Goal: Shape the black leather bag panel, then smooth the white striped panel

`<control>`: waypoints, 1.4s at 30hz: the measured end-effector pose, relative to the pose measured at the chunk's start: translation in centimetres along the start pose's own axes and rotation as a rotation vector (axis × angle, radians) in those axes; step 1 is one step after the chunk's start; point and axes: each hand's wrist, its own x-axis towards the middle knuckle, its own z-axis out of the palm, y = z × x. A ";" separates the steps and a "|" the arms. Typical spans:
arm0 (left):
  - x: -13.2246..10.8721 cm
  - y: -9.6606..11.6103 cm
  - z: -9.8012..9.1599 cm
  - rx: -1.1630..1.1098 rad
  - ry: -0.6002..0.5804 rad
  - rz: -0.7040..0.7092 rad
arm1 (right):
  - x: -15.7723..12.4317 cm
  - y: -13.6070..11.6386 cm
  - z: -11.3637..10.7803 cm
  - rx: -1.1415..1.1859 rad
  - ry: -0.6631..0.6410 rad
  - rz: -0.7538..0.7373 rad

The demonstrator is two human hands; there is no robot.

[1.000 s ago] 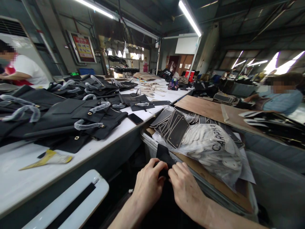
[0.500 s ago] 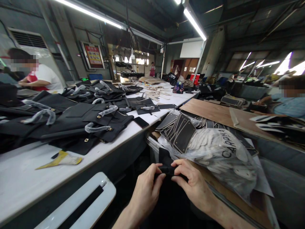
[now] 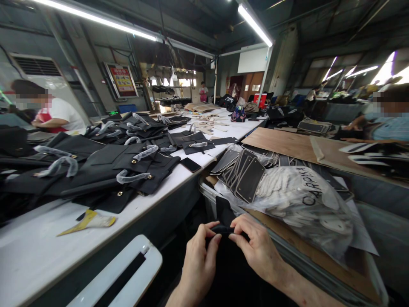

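My left hand [image 3: 200, 261] and my right hand [image 3: 257, 249] meet low in the middle of the view. Both pinch the top edge of a black fabric piece [image 3: 225, 221], which stands up a little between the fingertips and hangs down dark below them. Just beyond my hands lies a fan of dark rounded panels [image 3: 244, 175] beside a clear plastic bag of white pieces [image 3: 297, 196].
A long white table [image 3: 38, 238] on the left carries black bags with wrapped handles [image 3: 128, 164], a phone [image 3: 191, 164] and a yellow scrap [image 3: 92, 219]. Brown boards [image 3: 281, 143] lie at right. A white chair back [image 3: 121, 273] is near. People work at far left and right.
My right hand turned its fingers over the top of the black piece, and both hands now pinch its upper edge. The view has swung slightly to the left.
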 end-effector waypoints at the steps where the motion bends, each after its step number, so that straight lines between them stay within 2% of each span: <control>1: 0.0 0.0 0.0 0.006 0.004 0.012 | 0.0 0.0 0.0 0.010 -0.001 0.004; 7: 0.1 -0.5 -0.1 0.009 -0.004 -0.018 | 0.4 0.0 -0.4 0.051 0.009 0.135; 10: 0.5 -0.7 -0.8 0.049 -0.103 -0.013 | 0.8 0.1 -0.7 0.062 -0.043 0.079; 15: 2.5 0.7 -2.3 0.155 -0.338 0.144 | 1.1 0.1 -0.4 0.039 -0.057 -0.018; 18: 3.7 1.5 -2.5 0.230 -0.392 0.151 | 1.8 0.4 0.0 0.123 -0.067 -0.004; 21: 4.3 0.9 -2.2 0.216 -0.380 0.050 | 2.3 1.7 0.2 0.345 -0.019 0.192; 23: 4.4 -0.1 -2.1 0.130 -0.368 -0.055 | 1.8 2.8 0.2 0.443 0.092 0.327; 26: 4.3 -1.9 -2.4 -0.019 -0.343 -0.206 | -0.8 4.2 0.5 0.455 0.262 0.422; 29: 4.3 -2.8 -2.8 -0.115 -0.338 -0.294 | -4.5 4.0 1.8 0.408 0.249 0.509; 33: 4.3 -3.6 -3.0 -0.236 -0.340 -0.390 | -6.8 2.3 4.2 0.261 0.204 0.548; 38: 3.8 -5.6 -3.2 -0.396 -0.314 -0.512 | -5.9 1.5 5.9 0.245 0.241 0.564; 42: 3.7 -6.3 -3.0 -0.441 -0.239 -0.509 | -5.6 2.0 7.0 0.223 0.294 0.526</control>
